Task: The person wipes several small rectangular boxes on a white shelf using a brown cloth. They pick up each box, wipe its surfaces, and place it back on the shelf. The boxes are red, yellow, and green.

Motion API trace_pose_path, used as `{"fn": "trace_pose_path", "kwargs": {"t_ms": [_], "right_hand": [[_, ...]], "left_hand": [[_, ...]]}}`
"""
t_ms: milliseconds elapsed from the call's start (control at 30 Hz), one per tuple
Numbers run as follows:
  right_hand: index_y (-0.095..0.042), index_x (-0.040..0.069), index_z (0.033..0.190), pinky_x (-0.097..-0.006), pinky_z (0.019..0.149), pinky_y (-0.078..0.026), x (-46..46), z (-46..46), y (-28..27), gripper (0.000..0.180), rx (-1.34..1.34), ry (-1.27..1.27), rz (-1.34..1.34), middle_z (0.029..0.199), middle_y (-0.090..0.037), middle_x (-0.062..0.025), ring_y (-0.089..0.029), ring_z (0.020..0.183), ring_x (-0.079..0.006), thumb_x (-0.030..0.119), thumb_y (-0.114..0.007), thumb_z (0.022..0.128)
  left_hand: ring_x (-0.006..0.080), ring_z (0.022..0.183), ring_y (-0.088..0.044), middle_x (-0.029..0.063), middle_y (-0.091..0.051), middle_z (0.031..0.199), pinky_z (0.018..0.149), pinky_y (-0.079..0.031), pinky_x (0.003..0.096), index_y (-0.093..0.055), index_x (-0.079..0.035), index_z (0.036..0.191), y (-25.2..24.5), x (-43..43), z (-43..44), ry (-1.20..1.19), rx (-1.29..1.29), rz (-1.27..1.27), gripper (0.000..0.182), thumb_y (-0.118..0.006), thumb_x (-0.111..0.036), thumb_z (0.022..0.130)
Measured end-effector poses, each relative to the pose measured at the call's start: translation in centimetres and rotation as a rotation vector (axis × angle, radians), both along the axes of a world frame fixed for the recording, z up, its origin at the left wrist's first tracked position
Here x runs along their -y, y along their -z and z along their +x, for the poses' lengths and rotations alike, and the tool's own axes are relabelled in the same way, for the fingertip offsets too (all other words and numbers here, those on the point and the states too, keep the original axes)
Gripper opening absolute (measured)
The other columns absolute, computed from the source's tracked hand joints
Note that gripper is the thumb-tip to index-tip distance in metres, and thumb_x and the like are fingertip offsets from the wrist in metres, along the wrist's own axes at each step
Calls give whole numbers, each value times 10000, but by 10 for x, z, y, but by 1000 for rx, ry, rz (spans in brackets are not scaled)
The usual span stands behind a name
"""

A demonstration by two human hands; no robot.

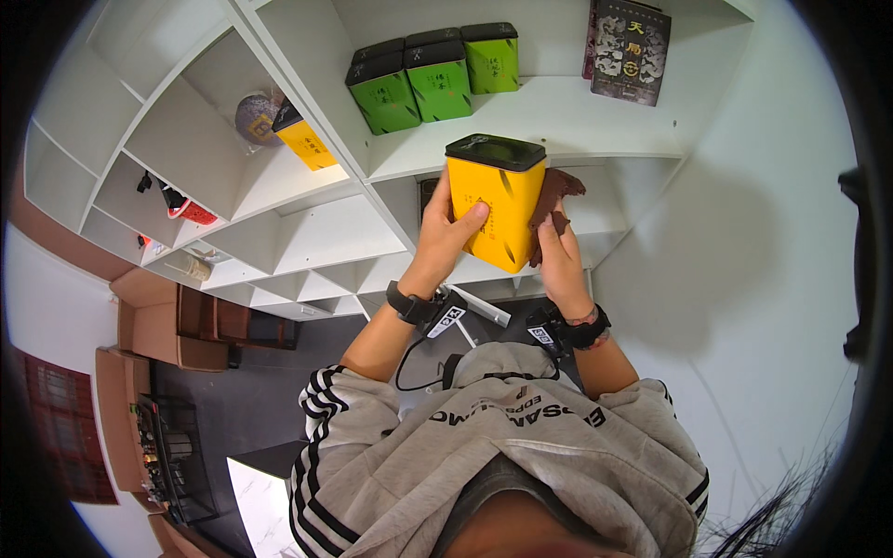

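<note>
A yellow tea tin (513, 199) with a black lid is held up in front of the white shelving. My left hand (446, 227) grips it from the left, thumb across the printed front face. In my right hand (560, 258) is a brown cloth (558, 188), bunched against the tin's right side. The cloth covers part of that side, and the fingers behind the tin are hidden.
Several green tea tins (438, 80) and an upright book (630, 52) stand on the shelf (558, 115) behind. In the left compartment are another yellow tin (305, 143) and a wrapped round object (257, 120). A white wall (732, 244) bounds the right.
</note>
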State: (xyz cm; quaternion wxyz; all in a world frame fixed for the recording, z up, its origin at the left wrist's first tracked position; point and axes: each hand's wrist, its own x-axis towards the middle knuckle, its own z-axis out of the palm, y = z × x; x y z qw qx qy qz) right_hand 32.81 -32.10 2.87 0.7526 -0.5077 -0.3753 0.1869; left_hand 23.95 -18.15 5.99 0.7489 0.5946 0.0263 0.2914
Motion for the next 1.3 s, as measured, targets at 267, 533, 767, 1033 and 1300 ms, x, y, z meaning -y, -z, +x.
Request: {"fn": "trace_pose_path", "kwargs": {"t_ms": [267, 533, 767, 1033, 1300], "right_hand": [[-264, -40, 1379, -327, 1070, -214, -3, 14, -22, 478, 145, 48, 9, 1389, -338, -162, -309, 1293, -258, 234, -344, 997], [-299, -33, 1370, -313, 1048, -274, -18, -17, -3, 500, 309, 95, -101, 1351, -389, -131, -363, 1261, -195, 285, -375, 990], [-299, 93, 1389, -390, 1048, -314, -17, -22, -1, 499, -776, -467, 386, 1370, -403, -58, -398, 1250, -214, 393, -304, 990], [-462, 73, 1271, -396, 998, -366, -22, -11, 14, 432, -1199, -719, 385, 1287, -494, -80, -470, 1174, -243, 341, -340, 956], [-463, 46, 1256, -415, 990, -375, -6, 18, 19, 396, -1085, -542, 386, 1263, -516, -92, -488, 1163, -260, 295, -352, 968]], "left_hand": [[165, 1077, -499, 90, -471, 1213, 899, -445, 304, -165, -53, 1402, 4, 15, 2, -47, 39, 173, 843, -712, -59, 761], [179, 1054, -493, 109, -447, 1208, 893, -435, 309, -107, -44, 1400, -2, 5, 3, -410, 105, 127, 755, -619, -66, 846], [181, 1101, -444, 106, -408, 1241, 950, -372, 317, -17, -78, 1400, 19, 19, 3, -457, 163, 151, 767, -577, -91, 877], [216, 1163, -448, 126, -377, 1318, 984, -373, 360, 175, -114, 1419, 27, 26, -5, -138, 72, 200, 1003, -640, -70, 836], [197, 1198, -405, 103, -368, 1324, 994, -360, 351, 69, -95, 1437, 22, 9, -11, -47, 5, 281, 936, -653, -152, 843]]}}
